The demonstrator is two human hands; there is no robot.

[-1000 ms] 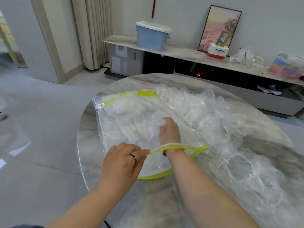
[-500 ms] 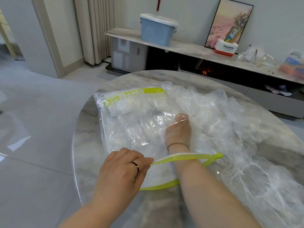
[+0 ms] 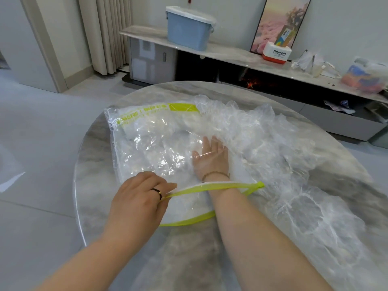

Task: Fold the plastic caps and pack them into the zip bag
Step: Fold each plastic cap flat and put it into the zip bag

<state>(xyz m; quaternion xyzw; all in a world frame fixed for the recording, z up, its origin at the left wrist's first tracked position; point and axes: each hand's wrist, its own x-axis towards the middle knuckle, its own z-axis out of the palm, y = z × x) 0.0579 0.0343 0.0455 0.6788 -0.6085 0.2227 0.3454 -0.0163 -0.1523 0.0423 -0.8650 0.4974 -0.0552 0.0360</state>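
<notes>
1. Clear plastic covers much of the grey marble counter (image 3: 189, 259). The zip bag (image 3: 151, 131) lies flat on its left half, with the printed yellow-green end away from me and the mouth toward me.
2. My left grip (image 3: 138, 198) is clamped on the upper zip strip (image 3: 210, 186). Thumb and fingers pinch it and hold it up off the lower strip (image 3: 189, 221), so the mouth gapes.
3. My right grip (image 3: 210, 158) is inside the bag, in past the wrist. It lies palm down with the fingers straight and spread, holding nothing.
4. Crumpled plastic caps (image 3: 147, 156) sit inside the bag, bunched to the left of my right grip and beyond it.
5. A loose heap (image 3: 283, 156) of more caps lies outside against the bag's right edge and runs down the counter's right side toward me.
6. There is a dark ring (image 3: 157, 191) on my left grip and a thin bracelet (image 3: 214, 174) at my right wrist.
7. Beyond the counter, a blue lidded bin (image 3: 189, 28) stands on a low shelf (image 3: 231, 55).
</notes>
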